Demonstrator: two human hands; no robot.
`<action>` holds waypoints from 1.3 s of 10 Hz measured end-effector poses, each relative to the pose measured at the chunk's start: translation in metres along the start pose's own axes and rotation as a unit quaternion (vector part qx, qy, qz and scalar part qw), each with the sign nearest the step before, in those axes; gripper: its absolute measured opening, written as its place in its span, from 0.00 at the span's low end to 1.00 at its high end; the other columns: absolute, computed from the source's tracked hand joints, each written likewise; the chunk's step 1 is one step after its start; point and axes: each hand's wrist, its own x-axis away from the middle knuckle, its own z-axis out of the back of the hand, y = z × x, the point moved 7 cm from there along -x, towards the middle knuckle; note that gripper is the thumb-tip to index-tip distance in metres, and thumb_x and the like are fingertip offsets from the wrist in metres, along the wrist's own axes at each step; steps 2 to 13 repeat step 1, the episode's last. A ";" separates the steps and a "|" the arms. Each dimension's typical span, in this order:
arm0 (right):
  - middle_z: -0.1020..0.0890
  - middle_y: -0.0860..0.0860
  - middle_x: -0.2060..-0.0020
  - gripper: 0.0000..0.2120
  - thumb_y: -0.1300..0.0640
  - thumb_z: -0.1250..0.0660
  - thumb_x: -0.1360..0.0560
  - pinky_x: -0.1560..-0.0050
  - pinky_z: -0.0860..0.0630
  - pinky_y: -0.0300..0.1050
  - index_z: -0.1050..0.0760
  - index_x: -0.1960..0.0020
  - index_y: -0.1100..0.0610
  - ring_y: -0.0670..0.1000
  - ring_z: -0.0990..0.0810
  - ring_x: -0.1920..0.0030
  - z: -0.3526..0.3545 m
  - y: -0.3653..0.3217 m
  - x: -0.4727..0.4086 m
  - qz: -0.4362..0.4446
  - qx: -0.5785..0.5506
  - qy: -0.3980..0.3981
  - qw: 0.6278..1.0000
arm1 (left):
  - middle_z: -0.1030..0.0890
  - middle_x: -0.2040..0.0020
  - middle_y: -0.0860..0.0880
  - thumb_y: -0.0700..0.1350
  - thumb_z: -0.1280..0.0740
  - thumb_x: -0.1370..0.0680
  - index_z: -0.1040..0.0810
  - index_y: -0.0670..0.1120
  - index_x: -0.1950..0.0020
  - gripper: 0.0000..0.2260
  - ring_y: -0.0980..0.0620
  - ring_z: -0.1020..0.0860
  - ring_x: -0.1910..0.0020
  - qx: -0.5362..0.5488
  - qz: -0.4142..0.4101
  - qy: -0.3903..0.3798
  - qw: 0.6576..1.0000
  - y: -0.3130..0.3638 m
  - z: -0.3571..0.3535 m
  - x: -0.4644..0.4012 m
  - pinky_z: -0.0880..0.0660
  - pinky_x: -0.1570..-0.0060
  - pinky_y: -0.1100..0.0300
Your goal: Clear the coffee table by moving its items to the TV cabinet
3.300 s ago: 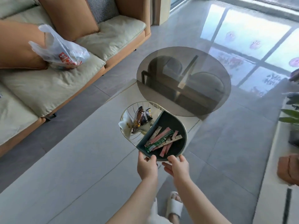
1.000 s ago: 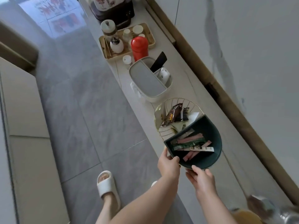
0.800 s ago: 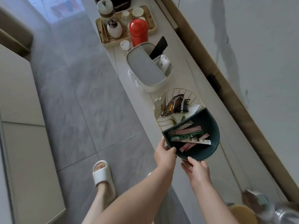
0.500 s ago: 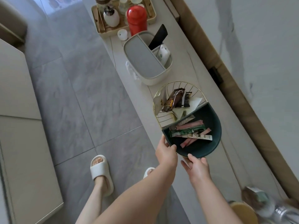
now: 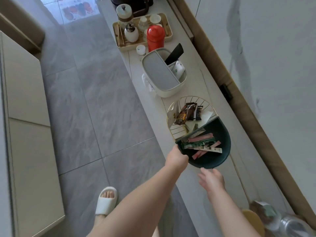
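The left hand (image 5: 176, 157) grips the near-left rim of the snack tray (image 5: 220, 161), fingers curled over its edge. The tray sits on the TV cabinet (image 5: 201, 185): one round dish, half gold wire holding two dark snack packets (image 5: 187, 113), half dark green holding several thin sachets (image 5: 201, 144). At its six o'clock, the right hand (image 5: 212, 181) hovers just off the rim, fingers loosely spread, holding nothing.
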 end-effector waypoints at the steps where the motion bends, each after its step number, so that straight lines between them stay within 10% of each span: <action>1: 0.31 0.59 0.30 0.32 0.59 0.36 0.24 0.35 0.32 0.53 0.47 0.25 0.57 0.60 0.30 0.33 0.005 -0.011 0.038 0.042 0.098 0.020 0.994 | 0.22 0.43 0.44 0.43 0.43 0.24 0.37 0.49 0.30 0.21 0.46 0.24 0.54 -0.162 -0.075 0.023 0.984 0.015 0.027 0.032 0.27 0.61 0.55; 13: 0.31 0.59 0.30 0.32 0.59 0.36 0.24 0.35 0.32 0.53 0.47 0.25 0.57 0.60 0.30 0.33 0.005 -0.011 0.038 0.042 0.098 0.020 0.994 | 0.22 0.43 0.44 0.43 0.43 0.24 0.37 0.49 0.30 0.21 0.46 0.24 0.54 -0.162 -0.075 0.023 0.984 0.015 0.027 0.032 0.27 0.61 0.55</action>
